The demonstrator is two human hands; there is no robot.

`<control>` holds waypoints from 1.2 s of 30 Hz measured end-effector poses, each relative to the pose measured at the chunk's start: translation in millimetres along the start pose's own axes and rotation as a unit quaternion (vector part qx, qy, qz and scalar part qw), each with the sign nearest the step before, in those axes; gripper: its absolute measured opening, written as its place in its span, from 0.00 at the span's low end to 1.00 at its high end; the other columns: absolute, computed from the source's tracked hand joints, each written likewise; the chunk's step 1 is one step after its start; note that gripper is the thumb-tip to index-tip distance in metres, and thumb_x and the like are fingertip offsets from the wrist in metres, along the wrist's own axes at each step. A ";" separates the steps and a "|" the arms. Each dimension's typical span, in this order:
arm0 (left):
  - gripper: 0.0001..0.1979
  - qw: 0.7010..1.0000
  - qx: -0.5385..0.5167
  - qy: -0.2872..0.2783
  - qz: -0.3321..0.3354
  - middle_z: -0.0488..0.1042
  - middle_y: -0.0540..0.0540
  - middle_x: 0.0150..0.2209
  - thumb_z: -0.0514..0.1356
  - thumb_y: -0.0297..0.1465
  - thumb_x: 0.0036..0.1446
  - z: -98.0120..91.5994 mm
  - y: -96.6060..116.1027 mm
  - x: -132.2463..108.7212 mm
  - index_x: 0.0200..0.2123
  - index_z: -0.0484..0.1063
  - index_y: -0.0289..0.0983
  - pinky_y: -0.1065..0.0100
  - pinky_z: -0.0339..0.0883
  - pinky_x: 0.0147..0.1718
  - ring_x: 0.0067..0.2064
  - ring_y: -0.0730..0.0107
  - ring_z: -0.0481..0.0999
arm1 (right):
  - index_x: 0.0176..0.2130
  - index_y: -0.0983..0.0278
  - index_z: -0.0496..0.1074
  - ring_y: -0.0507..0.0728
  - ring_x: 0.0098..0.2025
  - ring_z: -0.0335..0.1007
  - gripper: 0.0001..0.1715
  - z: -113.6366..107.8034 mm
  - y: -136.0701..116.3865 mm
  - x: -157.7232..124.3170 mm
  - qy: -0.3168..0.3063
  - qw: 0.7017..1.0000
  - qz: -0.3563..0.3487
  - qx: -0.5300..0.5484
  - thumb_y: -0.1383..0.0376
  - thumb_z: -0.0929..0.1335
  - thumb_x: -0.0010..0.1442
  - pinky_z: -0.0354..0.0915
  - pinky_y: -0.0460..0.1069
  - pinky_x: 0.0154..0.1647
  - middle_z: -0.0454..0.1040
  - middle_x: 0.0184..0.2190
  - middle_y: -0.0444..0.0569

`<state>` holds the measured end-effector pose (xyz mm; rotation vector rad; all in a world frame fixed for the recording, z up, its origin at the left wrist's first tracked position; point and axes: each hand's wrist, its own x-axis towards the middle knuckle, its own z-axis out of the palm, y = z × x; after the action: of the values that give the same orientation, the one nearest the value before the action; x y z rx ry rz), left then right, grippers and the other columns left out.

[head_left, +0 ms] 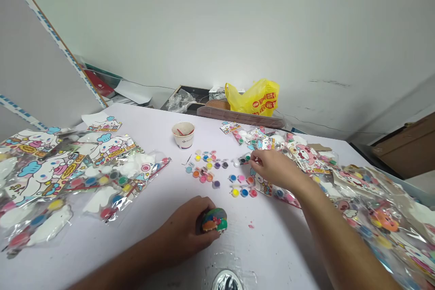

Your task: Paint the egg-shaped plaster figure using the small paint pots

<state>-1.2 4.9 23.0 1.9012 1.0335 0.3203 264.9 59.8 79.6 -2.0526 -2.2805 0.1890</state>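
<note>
My left hand (192,226) is wrapped round a small painted figure (215,220) with green, orange, blue and red patches, held low over the table. Further off and to the right, my right hand (272,167) reaches across, its fingers pinched at the end of a strip of paint pots (242,161) in white, black and green. The fingertips partly hide that end. Loose paint pots (204,174) in several colours lie left of it. Another set of paint pots (244,193), yellow, blue and red, sits just in front.
A paper cup (183,135) with a reddish stick inside stands behind the pots. Clear packets (108,154) with white figures and paints cover the left side; more packets (360,186) crowd the right. A yellow plastic bag (256,97) is at the back. A round object (227,281) lies at the front edge.
</note>
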 end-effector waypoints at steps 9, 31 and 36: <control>0.10 0.999 -0.045 -0.002 -0.006 0.67 0.51 0.34 0.61 0.37 0.55 -2.0 -1.5 -0.3 0.34 0.65 0.39 0.67 0.59 0.33 0.35 0.66 0.65 | 0.24 0.62 0.69 0.54 0.23 0.64 0.17 -1.4 -4.2 -2.4 -0.009 1.000 -0.001 -0.013 0.66 0.64 0.64 0.47 0.48 0.23 0.74 0.22 0.47; 0.09 0.998 -0.055 -0.018 -0.019 0.67 0.52 0.33 0.61 0.37 0.56 -3.9 2.1 -0.6 0.34 0.66 0.39 0.67 0.57 0.32 0.34 0.66 0.64 | 0.37 0.60 0.76 0.57 0.32 0.73 0.10 -9.7 11.3 1.0 -0.016 0.999 0.040 -0.020 0.65 0.64 0.63 0.52 0.47 0.26 0.80 0.32 0.47; 0.09 0.998 -0.049 -0.022 -0.015 0.67 0.51 0.33 0.61 0.37 0.56 -4.2 1.6 -0.2 0.34 0.65 0.39 0.67 0.57 0.33 0.34 0.66 0.64 | 0.35 0.62 0.76 0.56 0.31 0.72 0.12 -2.3 8.6 4.0 -0.018 0.999 0.037 -0.024 0.64 0.63 0.64 0.50 0.47 0.24 0.80 0.32 0.49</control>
<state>-3.0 6.9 26.7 1.7964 0.9978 0.3059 273.2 64.8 80.5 -2.1771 -2.2520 0.1773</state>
